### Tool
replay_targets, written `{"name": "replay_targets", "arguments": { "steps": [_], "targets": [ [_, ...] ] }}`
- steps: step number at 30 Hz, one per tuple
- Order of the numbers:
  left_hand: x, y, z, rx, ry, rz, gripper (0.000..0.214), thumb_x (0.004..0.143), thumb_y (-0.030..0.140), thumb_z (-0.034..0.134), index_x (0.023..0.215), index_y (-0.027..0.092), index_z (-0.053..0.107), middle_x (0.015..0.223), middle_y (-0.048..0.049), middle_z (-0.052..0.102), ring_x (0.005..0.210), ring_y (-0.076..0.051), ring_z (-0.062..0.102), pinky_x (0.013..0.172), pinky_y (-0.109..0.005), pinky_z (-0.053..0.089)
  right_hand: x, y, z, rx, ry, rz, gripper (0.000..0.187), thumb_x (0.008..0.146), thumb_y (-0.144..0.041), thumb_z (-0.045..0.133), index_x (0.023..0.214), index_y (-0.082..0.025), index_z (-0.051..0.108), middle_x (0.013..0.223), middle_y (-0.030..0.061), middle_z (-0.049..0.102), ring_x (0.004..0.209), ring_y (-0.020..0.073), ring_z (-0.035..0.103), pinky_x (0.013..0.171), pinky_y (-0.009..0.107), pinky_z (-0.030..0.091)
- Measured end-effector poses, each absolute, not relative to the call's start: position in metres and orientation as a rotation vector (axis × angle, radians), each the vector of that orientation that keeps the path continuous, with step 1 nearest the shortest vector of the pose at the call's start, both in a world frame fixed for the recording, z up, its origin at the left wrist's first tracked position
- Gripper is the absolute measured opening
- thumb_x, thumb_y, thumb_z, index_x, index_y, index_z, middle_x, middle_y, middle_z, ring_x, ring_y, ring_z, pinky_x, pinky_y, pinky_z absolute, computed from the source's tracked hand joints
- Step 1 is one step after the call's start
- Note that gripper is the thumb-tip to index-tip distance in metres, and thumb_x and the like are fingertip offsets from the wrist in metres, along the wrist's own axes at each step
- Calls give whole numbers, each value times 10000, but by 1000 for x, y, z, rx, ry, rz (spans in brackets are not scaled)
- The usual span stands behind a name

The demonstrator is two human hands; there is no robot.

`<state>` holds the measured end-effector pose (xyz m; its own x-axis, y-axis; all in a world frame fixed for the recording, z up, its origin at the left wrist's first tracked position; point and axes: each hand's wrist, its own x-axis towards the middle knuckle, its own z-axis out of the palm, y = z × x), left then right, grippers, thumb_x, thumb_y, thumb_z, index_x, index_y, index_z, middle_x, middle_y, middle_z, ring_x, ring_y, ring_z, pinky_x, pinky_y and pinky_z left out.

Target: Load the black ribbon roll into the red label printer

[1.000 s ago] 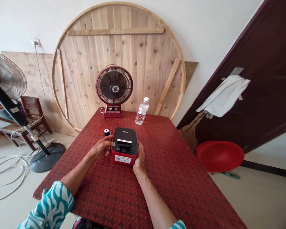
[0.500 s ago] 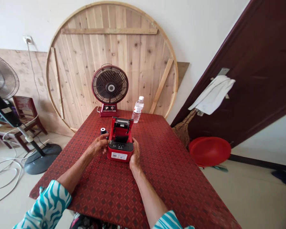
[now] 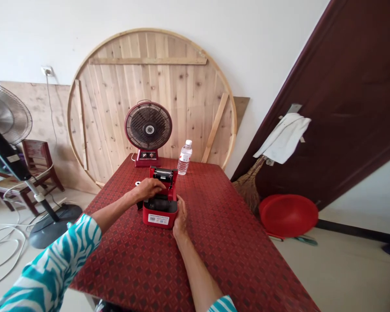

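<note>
A red and black label printer (image 3: 159,219), its lid (image 3: 164,174) raised at the back, sits on the table with a white sticker on its front. My right hand (image 3: 180,219) grips the printer's right side, fingers along the wall and partly hidden. Over the printer's open top is my left hand (image 3: 151,188), fingers stretched out and slightly bent in front of the raised lid. Whether the fingertips touch the inside cannot be made out. Just beyond my left wrist shows the white end of a small roll (image 3: 137,183), mostly hidden.
A red table fan (image 3: 148,130) and a water bottle (image 3: 184,158) stand at the far end of the patterned red table (image 3: 221,242). On the left is a floor fan (image 3: 11,160) with loose cable. To the right are a broom (image 3: 248,186) and red basin (image 3: 289,215).
My left hand has moved from the printer's left front corner up and over its open top. My right hand stays on the right side. The view has tilted upward slightly.
</note>
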<state>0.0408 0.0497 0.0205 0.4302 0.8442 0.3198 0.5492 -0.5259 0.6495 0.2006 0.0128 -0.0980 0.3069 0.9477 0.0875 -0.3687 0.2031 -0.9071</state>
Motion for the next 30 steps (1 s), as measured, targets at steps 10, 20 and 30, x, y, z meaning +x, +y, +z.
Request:
{"name": "replay_targets", "arguments": {
  "steps": [10,20,30],
  "targets": [
    [72,78,19,2352,1322,303,175,513,84,711,554,252,689,586,-14,670,674,-224,624,622,-260,424,201,15,-100,-921,-776,1081,535,771,-586,534,1144,-212,618,999,32,703,891,179,617,798,310,470],
    [66,47,46,2427,1333,490,281,593,76,698,807,259,717,917,-58,714,993,-290,625,829,-319,455,201,14,-97,-926,-757,1096,515,760,-589,552,1102,-212,627,967,19,707,819,163,617,741,292,471],
    [-62,24,27,1771,1435,1184,405,652,325,701,1027,181,654,870,-38,714,820,-208,647,755,-312,501,201,11,-90,-943,-727,1105,495,732,-574,582,1073,-219,635,920,14,719,785,170,635,733,308,483]
  ]
}}
